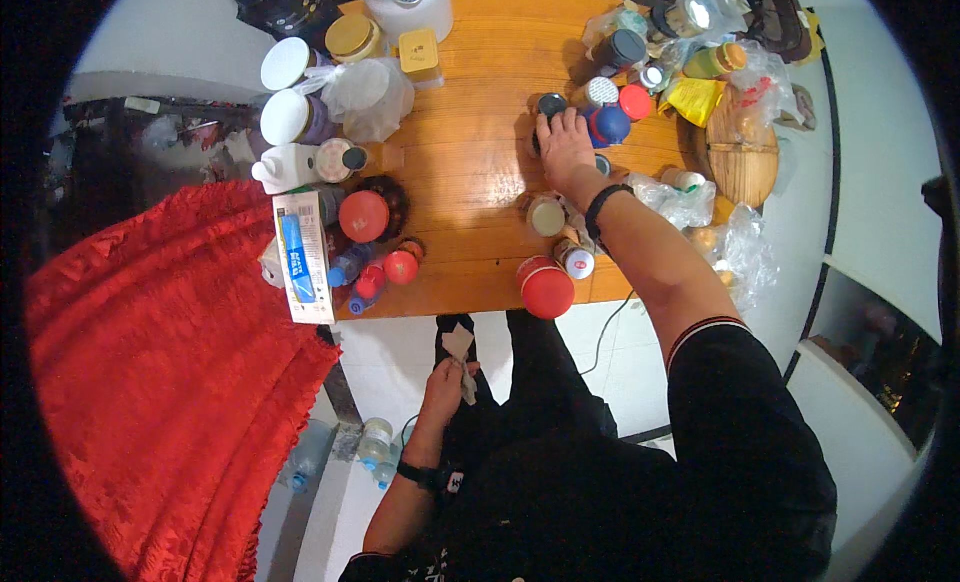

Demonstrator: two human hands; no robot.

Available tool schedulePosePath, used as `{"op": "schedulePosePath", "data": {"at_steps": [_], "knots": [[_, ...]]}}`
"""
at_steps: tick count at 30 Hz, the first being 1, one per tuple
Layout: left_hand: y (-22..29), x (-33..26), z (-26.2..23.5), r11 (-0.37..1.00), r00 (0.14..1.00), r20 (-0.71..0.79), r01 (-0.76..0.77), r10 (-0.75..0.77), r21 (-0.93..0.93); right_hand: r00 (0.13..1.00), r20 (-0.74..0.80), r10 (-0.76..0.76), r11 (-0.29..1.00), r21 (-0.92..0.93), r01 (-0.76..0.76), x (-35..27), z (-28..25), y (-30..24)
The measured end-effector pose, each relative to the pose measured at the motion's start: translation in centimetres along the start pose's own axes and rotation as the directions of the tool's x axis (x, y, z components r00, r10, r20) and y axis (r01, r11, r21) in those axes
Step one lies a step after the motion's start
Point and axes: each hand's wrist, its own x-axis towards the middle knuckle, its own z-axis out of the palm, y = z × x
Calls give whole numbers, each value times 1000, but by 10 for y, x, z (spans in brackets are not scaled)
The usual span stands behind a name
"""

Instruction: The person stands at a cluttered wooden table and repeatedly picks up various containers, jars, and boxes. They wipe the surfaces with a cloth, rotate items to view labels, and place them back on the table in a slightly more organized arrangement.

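Note:
My right hand reaches over the table's right half. Its fingers lie against a small dark-lidded jar, whose body they partly hide. Close beside it stand a blue round-topped container, a red-lidded jar and a jar with a perforated white cap. Down by my legs, below the table edge, my left hand is closed on a crumpled beige cloth or paper; which of the two I cannot tell.
Jars, a white bottle and an upright box crowd the wooden table's left side. A red-lidded jar stands at the front edge. Plastic bags and a woven basket fill the right. Red cloth hangs at left.

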Motion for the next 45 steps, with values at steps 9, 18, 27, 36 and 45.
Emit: {"op": "schedulePosePath", "data": {"at_steps": [9, 18, 27, 36, 45], "knots": [[23, -20, 4, 990, 996, -17, -86, 88, 112, 987, -154, 40, 872, 489, 41, -67, -83, 21], [127, -22, 7, 662, 691, -149, -573, 707, 483, 915, -173, 365, 624, 775, -103, -211, -200, 23], [190, -60, 23, 695, 662, -213, -696, 718, 181, 832, -43, 554, 441, 863, -249, -275, -248, -38], [205, -91, 16, 270, 298, -7, -856, 955, 441, 864, 171, 475, 126, 958, -258, -274, -252, -115], [223, -96, -16, 492, 641, 482, -767, 597, 411, 992, -121, 28, 468, 879, 94, -318, -293, -105]]}}
